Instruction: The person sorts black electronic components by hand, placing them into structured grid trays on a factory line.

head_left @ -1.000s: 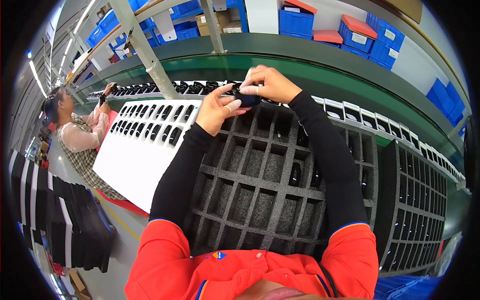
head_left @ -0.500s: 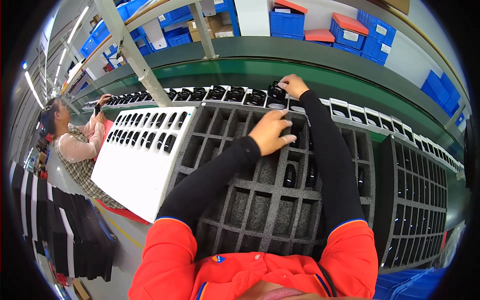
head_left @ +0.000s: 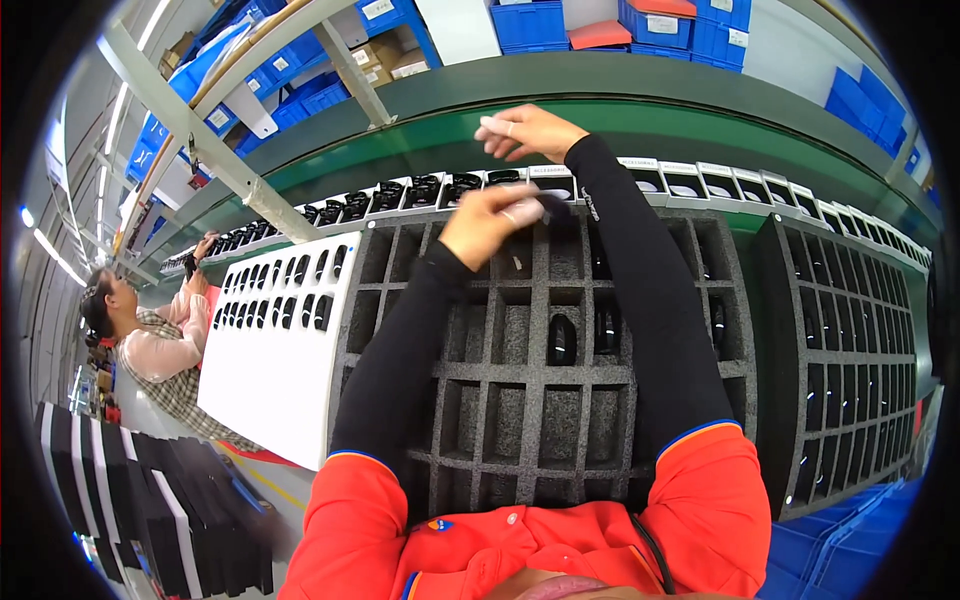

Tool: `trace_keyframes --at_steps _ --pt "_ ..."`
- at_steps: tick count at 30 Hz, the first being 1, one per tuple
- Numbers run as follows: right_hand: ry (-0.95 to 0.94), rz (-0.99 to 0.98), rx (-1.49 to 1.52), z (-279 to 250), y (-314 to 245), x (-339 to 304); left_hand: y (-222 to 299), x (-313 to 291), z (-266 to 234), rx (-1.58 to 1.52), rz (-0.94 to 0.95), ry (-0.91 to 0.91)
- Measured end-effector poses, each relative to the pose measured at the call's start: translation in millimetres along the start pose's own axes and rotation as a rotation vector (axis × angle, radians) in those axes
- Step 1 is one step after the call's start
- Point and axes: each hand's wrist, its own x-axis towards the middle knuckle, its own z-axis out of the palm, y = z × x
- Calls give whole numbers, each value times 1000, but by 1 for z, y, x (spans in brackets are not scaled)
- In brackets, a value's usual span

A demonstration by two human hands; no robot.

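Note:
A dark grey foam tray [head_left: 540, 400] with square compartments lies in front of me; a few compartments hold small black parts [head_left: 562, 340]. My left hand [head_left: 490, 222] is over the tray's far edge, its fingers pinched on a small black part [head_left: 548, 210]. My right hand [head_left: 525, 130] hovers just beyond it, above a row of white boxes [head_left: 450, 186] with black items on the green conveyor [head_left: 700, 130]. Its fingers are spread, slightly blurred, and hold nothing.
A white tray [head_left: 270, 380] with oval slots lies to the left of the foam tray, and another dark tray [head_left: 850, 350] to the right. A co-worker [head_left: 150, 340] handles boxes at the far left. Blue bins [head_left: 530, 20] fill the shelf above, and black stacks [head_left: 150, 500] stand at lower left.
My left hand rose from the tray's middle to its far edge and now pinches a black part. My right hand lifted off the row of boxes and moved left.

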Motion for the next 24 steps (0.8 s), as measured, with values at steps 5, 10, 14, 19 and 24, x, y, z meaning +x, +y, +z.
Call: trace_keyframes --at_steps 5,10,14,19,24 --pt "-63 -137 -219 16 -12 -2 5 -5 -27 -668 -83 436" --pt "-44 8 -305 20 -13 -2 -11 -9 -37 -536 -50 323" --pt "318 -461 -696 36 -16 3 -18 -7 -44 -471 -66 293" --pt "-86 -311 -403 31 -27 -2 -15 -12 -51 -457 -83 306" --pt "-101 -283 -335 24 -11 1 -26 -13 -55 -305 -39 280"
